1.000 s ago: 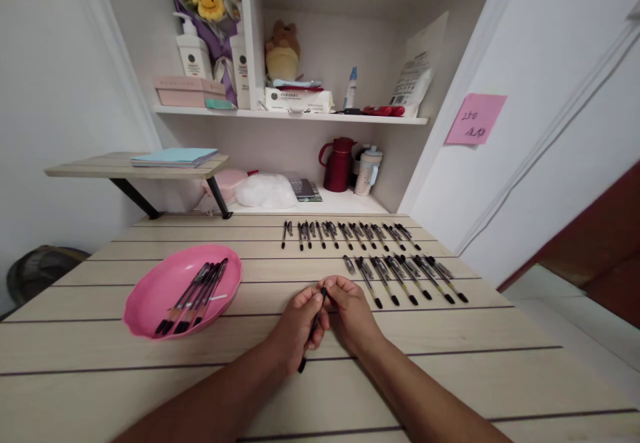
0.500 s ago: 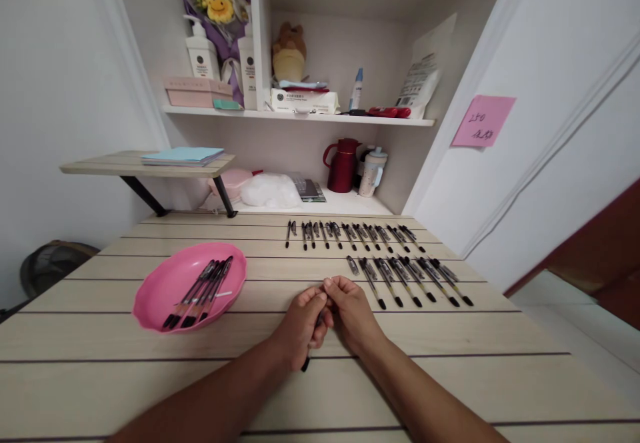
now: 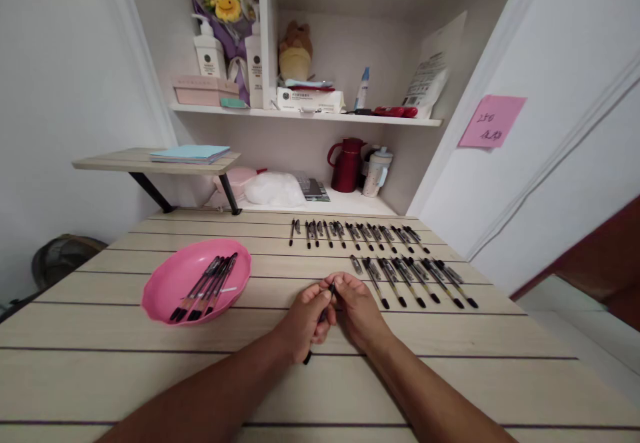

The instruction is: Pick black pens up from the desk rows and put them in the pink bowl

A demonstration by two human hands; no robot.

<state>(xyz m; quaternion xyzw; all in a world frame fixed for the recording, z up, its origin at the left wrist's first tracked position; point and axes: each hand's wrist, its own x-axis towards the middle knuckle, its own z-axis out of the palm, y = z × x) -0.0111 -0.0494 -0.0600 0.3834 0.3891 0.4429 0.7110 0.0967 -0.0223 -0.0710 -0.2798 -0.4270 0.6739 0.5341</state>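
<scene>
Both hands meet over the wooden table (image 3: 100,376) near its middle. My left hand (image 3: 306,320) is closed round a black pen (image 3: 320,320), whose lower tip pokes out below the fist. My right hand (image 3: 356,306) pinches the pen's upper end with thumb and fingers. To the left lies a pink bowl (image 3: 165,283) holding several black pens (image 3: 205,288). Two rows of black pens (image 3: 415,280) with their caps beside them lie to the right and behind my hands.
A low raised shelf (image 3: 155,162) with a blue notebook stands at the back left. A red jug (image 3: 347,164) and a cup stand in the alcove, with bottles and boxes on the shelf above. A pink note (image 3: 491,130) is stuck on the right wall.
The view has shifted slightly, so everything sits further right. My hands stay together on the pen, with the pen's top end showing again between the fingers.
</scene>
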